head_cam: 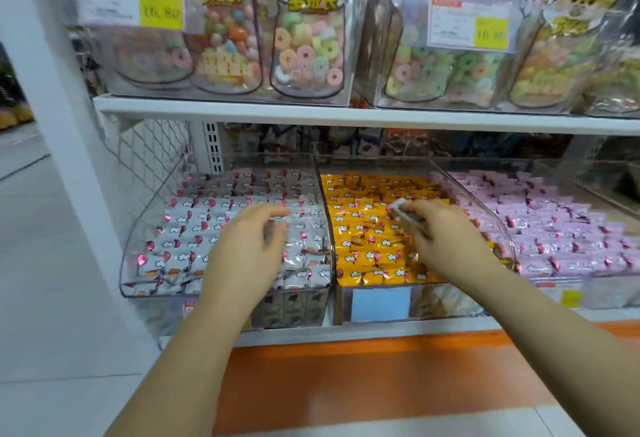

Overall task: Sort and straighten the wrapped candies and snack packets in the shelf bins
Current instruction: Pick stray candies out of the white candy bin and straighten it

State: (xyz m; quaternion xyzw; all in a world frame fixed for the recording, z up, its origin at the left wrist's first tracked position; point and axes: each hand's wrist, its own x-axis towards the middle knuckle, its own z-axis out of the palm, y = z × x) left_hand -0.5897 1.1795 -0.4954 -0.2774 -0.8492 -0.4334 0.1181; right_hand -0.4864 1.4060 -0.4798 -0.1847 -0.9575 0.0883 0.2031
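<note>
candy bag 罗班长, price tag 16.80

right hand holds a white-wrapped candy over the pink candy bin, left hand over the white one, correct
Head view: the right hand holds the white-wrapped candy over the orange candy bin, not the pink one; the left hand is over the white candy bin.

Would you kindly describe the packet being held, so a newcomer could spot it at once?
Under the white shelf board, find the clear bin full of orange packets. Over it the right hand pinches one packet: silvery-white, unlike the orange ones beneath.
</note>
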